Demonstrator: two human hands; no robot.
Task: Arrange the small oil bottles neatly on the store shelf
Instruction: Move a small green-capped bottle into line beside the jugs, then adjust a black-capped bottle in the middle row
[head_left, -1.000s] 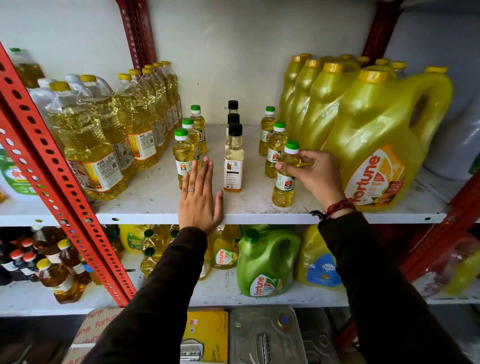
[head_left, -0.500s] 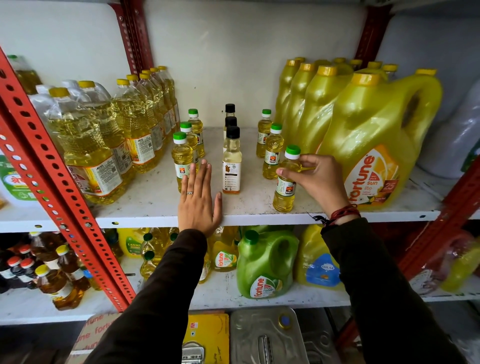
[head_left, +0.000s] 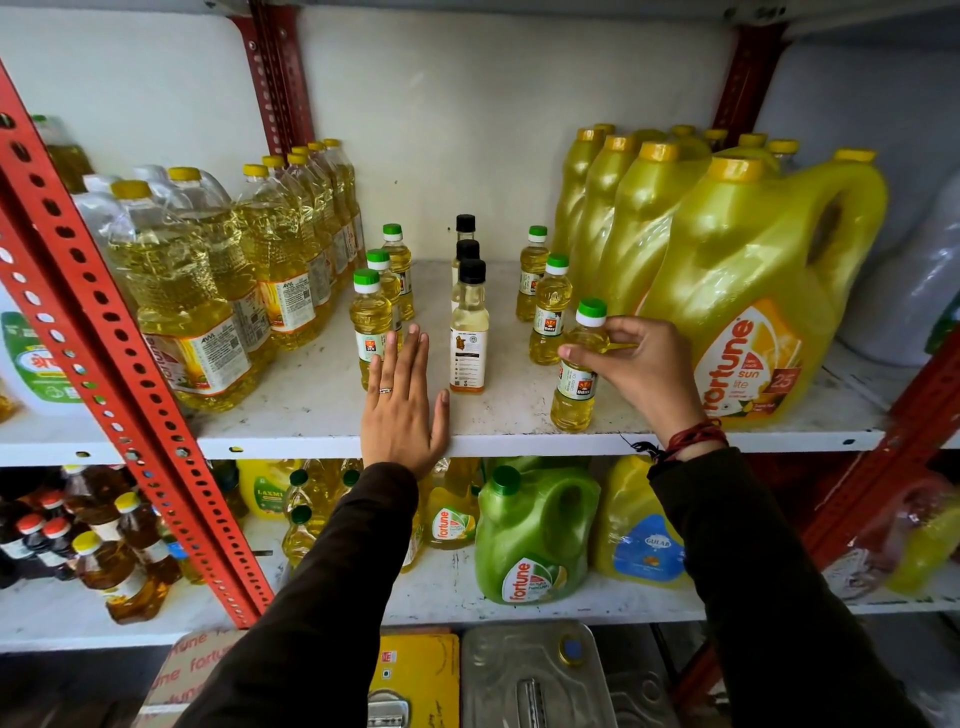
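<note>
Small oil bottles stand in three rows on the white shelf (head_left: 291, 410). The left row has three green-capped bottles, the front one (head_left: 370, 322) just beyond my fingertips. The middle row holds three black-capped bottles, the nearest (head_left: 469, 338) tallest in view. On the right stand two green-capped bottles (head_left: 549, 317) and a front one (head_left: 576, 384) near the shelf edge. My right hand (head_left: 631, 364) pinches that front bottle at its shoulder. My left hand (head_left: 402, 410) lies flat on the shelf edge, fingers together, holding nothing.
Large clear oil bottles (head_left: 176, 291) line the shelf's left side. Big yellow jugs (head_left: 748, 291) crowd the right, close beside my right hand. A red slotted upright (head_left: 98, 332) slants across the left. The lower shelf holds a green jug (head_left: 530, 530) and more bottles.
My right hand's fingers have shifted slightly on the front right bottle, which stays in about the same spot. My left hand has not moved on the shelf.
</note>
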